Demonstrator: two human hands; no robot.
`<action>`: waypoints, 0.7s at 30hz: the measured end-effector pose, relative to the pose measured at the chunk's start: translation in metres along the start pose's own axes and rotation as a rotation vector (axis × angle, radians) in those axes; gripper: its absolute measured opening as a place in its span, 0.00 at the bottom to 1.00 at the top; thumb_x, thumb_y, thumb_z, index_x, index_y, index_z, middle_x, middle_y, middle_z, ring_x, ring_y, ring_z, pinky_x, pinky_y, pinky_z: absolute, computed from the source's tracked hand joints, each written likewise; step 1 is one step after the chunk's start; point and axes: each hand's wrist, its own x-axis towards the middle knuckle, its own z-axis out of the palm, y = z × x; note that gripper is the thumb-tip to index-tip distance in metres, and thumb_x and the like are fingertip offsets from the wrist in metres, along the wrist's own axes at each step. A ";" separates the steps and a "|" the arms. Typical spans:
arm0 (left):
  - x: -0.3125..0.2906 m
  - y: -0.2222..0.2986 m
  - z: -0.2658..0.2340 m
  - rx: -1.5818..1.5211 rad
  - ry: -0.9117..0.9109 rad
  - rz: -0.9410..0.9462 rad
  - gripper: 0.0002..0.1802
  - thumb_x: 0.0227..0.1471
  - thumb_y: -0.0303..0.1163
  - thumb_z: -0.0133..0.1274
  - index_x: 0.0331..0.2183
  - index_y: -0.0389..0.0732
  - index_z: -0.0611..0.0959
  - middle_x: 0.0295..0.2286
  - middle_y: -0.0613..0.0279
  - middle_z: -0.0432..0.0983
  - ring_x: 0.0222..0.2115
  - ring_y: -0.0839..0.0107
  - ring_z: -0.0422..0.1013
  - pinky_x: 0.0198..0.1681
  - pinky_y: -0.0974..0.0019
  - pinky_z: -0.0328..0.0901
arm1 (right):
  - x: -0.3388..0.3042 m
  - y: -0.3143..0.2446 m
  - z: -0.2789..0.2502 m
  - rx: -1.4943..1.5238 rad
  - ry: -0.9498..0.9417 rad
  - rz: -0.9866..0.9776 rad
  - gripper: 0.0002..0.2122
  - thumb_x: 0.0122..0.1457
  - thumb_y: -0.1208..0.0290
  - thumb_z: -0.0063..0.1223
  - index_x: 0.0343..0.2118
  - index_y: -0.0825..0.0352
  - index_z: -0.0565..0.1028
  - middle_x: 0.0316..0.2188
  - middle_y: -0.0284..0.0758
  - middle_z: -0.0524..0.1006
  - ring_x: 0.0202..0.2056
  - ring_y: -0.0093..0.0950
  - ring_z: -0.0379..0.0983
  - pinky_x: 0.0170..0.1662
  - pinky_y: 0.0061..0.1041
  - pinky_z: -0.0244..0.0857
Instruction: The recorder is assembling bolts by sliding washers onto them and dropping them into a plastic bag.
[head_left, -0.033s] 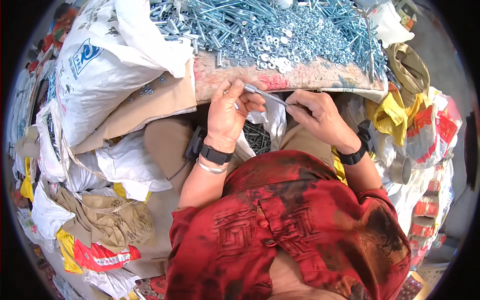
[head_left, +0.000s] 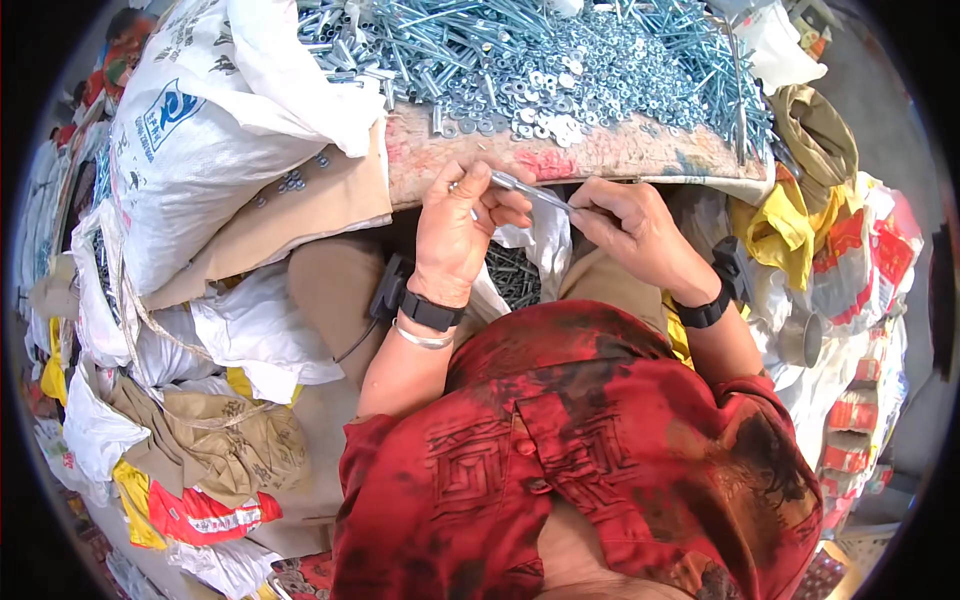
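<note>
- Barely any shift since earlier
- Left hand (head_left: 449,232) and right hand (head_left: 642,228) pinch slim metal rod (head_left: 512,183) near front edge of stained table (head_left: 455,160)
- Round washers (head_left: 560,98) behind; woven sack (head_left: 200,190), left corner

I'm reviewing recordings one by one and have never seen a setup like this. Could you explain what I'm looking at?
There is no robot: these are a person's bare left hand and right hand. The view comes from the left of two wide fisheye cameras worn on the head, looking down, so straight edges bend near the rim. Loose silvery metal hardware, including many washers, lies heaped on the stained work surface, with a large white sack at the left. The hands hold a slim silvery metal piece between them, one toward each end.
</note>
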 end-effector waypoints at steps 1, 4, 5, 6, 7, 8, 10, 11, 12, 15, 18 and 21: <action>0.004 -0.004 0.013 0.128 0.092 -0.021 0.09 0.64 0.32 0.46 0.39 0.36 0.76 0.34 0.48 0.78 0.28 0.64 0.77 0.28 0.62 0.75 | 0.003 0.001 -0.003 0.009 -0.033 0.127 0.06 0.56 0.71 0.55 0.31 0.68 0.74 0.19 0.42 0.71 0.20 0.38 0.70 0.26 0.33 0.63; 0.003 -0.016 0.013 0.191 0.135 -0.158 0.07 0.62 0.32 0.49 0.34 0.40 0.78 0.24 0.60 0.74 0.18 0.74 0.69 0.19 0.70 0.65 | 0.018 0.003 0.027 -0.102 0.266 0.049 0.10 0.54 0.65 0.60 0.34 0.64 0.73 0.19 0.40 0.73 0.21 0.39 0.72 0.26 0.35 0.66; 0.001 -0.020 0.009 0.125 0.102 -0.267 0.06 0.61 0.32 0.51 0.32 0.42 0.78 0.19 0.67 0.70 0.13 0.79 0.63 0.15 0.73 0.59 | 0.033 -0.001 0.037 -0.280 0.464 -0.206 0.15 0.52 0.63 0.62 0.37 0.65 0.72 0.26 0.39 0.74 0.27 0.40 0.73 0.28 0.35 0.68; 0.000 -0.024 0.007 0.105 -0.041 -0.296 0.07 0.61 0.35 0.51 0.32 0.44 0.79 0.15 0.73 0.61 0.11 0.81 0.52 0.14 0.74 0.48 | 0.046 -0.012 0.039 -0.386 0.468 -0.291 0.17 0.49 0.62 0.64 0.36 0.66 0.71 0.32 0.40 0.72 0.33 0.41 0.72 0.32 0.35 0.68; -0.001 -0.025 0.008 0.014 0.064 -0.325 0.07 0.61 0.36 0.49 0.36 0.44 0.78 0.19 0.72 0.65 0.13 0.80 0.57 0.14 0.74 0.52 | 0.062 -0.009 0.047 -0.360 0.518 -0.450 0.18 0.47 0.61 0.64 0.35 0.67 0.70 0.35 0.42 0.71 0.36 0.41 0.71 0.38 0.37 0.67; -0.004 -0.025 0.006 -0.080 0.180 -0.338 0.09 0.61 0.37 0.48 0.39 0.44 0.77 0.23 0.70 0.68 0.15 0.79 0.62 0.13 0.73 0.55 | 0.071 -0.015 0.054 -0.305 0.462 -0.445 0.19 0.47 0.60 0.64 0.35 0.68 0.71 0.35 0.43 0.70 0.39 0.42 0.69 0.41 0.40 0.65; 0.000 -0.018 -0.002 -0.007 0.228 -0.288 0.13 0.62 0.39 0.46 0.44 0.43 0.75 0.30 0.65 0.72 0.19 0.78 0.67 0.14 0.73 0.58 | 0.081 -0.010 0.060 -0.337 0.357 -0.418 0.20 0.49 0.58 0.63 0.37 0.68 0.72 0.36 0.43 0.71 0.40 0.42 0.69 0.42 0.39 0.65; 0.000 -0.017 -0.010 0.027 0.136 -0.249 0.15 0.63 0.41 0.45 0.46 0.43 0.74 0.33 0.62 0.73 0.21 0.77 0.69 0.14 0.73 0.59 | 0.081 -0.010 0.060 -0.337 0.283 -0.379 0.20 0.50 0.57 0.62 0.38 0.68 0.73 0.36 0.43 0.71 0.40 0.42 0.69 0.43 0.39 0.65; -0.001 -0.014 -0.011 0.054 0.050 -0.204 0.17 0.64 0.42 0.45 0.47 0.42 0.73 0.36 0.59 0.75 0.22 0.76 0.71 0.14 0.74 0.60 | 0.077 -0.006 0.059 -0.341 0.286 -0.376 0.20 0.50 0.57 0.62 0.38 0.68 0.73 0.36 0.43 0.71 0.40 0.42 0.69 0.43 0.39 0.65; -0.002 -0.013 -0.001 0.228 -0.092 -0.310 0.13 0.63 0.38 0.48 0.44 0.40 0.75 0.26 0.53 0.79 0.11 0.76 0.67 0.10 0.78 0.56 | 0.055 0.014 0.034 0.245 0.188 -0.211 0.15 0.57 0.64 0.57 0.42 0.69 0.75 0.35 0.40 0.74 0.40 0.35 0.73 0.41 0.31 0.68; 0.000 -0.019 0.024 0.351 0.093 -0.320 0.12 0.63 0.39 0.48 0.39 0.40 0.74 0.21 0.51 0.77 0.08 0.76 0.64 0.09 0.77 0.54 | 0.048 0.067 0.003 -0.100 0.485 0.034 0.11 0.62 0.69 0.49 0.44 0.67 0.75 0.34 0.42 0.76 0.35 0.41 0.75 0.38 0.33 0.68; 0.003 -0.024 0.020 0.394 0.036 -0.273 0.11 0.63 0.38 0.49 0.35 0.40 0.72 0.20 0.51 0.75 0.09 0.79 0.62 0.09 0.78 0.52 | 0.045 0.113 -0.020 -0.427 0.420 0.123 0.10 0.60 0.73 0.47 0.42 0.62 0.78 0.33 0.42 0.74 0.35 0.45 0.73 0.37 0.39 0.67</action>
